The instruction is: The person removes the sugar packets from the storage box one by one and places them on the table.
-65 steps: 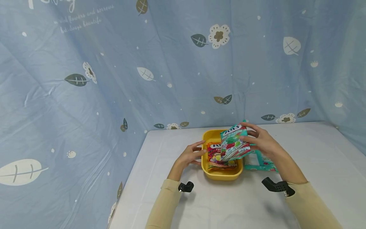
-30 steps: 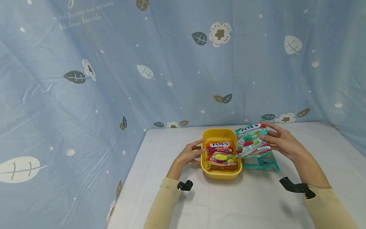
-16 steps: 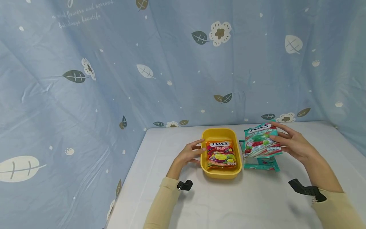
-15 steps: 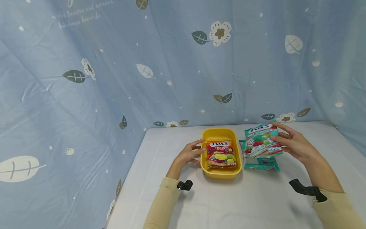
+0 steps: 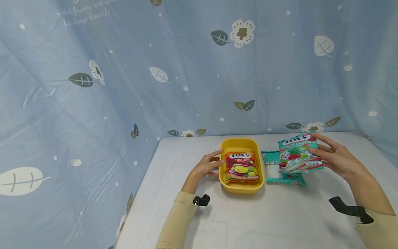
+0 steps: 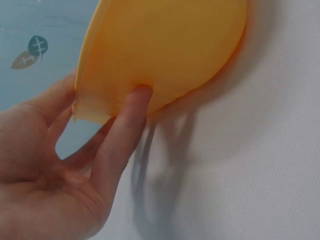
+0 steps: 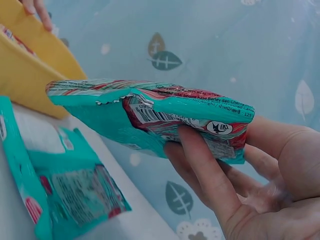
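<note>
Your right hand (image 5: 341,159) pinches the Fox's Mint Blossom bag (image 5: 297,155); likely light, pliant; hold its side; left hand (image 5: 202,168) spread.

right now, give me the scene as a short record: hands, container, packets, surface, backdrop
left hand: fingers touching the outer left side of the yellow container
right hand: pinching the Mint Blossom packet by its right edge
container contents: one Fox's Fruits packet, front up
held packet: raised and tilted, front toward the head camera, right of the container
other packet: teal packet, lying just right of the container, partly hidden behind the held one in the head view
surface: white-covered table
backdrop: blue curtain with leaves and flowers
</note>
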Motion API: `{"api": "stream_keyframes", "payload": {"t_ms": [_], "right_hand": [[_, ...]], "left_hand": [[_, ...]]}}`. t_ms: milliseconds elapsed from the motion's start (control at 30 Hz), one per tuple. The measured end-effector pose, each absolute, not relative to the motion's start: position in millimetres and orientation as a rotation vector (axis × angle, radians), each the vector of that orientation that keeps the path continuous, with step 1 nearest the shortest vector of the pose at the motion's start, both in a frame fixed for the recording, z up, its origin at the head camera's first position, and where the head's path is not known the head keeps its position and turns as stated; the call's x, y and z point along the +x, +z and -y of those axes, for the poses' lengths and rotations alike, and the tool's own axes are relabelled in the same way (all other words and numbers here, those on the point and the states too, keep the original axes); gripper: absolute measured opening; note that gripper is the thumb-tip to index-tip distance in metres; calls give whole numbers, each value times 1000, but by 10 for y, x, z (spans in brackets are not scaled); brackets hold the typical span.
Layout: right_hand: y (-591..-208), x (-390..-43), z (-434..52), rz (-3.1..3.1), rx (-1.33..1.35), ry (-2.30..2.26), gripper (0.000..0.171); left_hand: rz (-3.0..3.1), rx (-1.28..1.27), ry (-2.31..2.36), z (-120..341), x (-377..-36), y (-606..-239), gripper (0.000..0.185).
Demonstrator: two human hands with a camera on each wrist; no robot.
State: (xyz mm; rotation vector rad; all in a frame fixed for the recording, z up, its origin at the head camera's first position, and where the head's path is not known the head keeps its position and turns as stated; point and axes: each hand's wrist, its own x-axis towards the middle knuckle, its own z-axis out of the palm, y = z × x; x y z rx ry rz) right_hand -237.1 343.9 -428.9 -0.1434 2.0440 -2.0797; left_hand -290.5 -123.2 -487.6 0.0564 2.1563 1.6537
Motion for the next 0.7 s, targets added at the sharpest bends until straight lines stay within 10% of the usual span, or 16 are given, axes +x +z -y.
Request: {"api": "stream_keyframes", "payload": {"t_ms": [700], "right_hand": [[-4506,-2345,-3794,-2007,-37,-2107,67]], "left_hand": [[-2162,42,1637,1237,-2928,-4894,52]]}}
